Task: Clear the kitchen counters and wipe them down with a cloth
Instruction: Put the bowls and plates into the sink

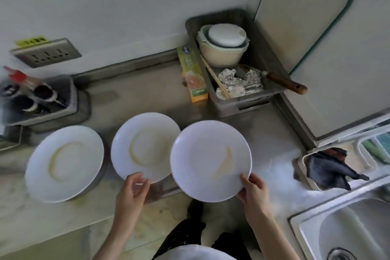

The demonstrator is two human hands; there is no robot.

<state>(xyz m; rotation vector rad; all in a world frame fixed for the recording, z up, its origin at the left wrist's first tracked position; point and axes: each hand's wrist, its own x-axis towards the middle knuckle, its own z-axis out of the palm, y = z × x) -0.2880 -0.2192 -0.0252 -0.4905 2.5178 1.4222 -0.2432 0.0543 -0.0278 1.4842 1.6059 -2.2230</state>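
Note:
Three white plates smeared with sauce are at the counter's front. My right hand (253,192) grips the near rim of the right plate (211,160), which overlaps the middle plate (145,145). My left hand (133,190) pinches the middle plate's near rim. The left plate (65,162) lies untouched on the counter (137,95). A dark cloth (329,169) hangs over a small holder beside the sink (348,236).
A grey bin (244,103) in the corner holds stacked bowls (223,46), foil, chopsticks and a wooden-handled knife (285,82). A green and orange box (193,74) lies beside it. A tub of bottles (38,99) stands at the left, under a wall socket (46,53).

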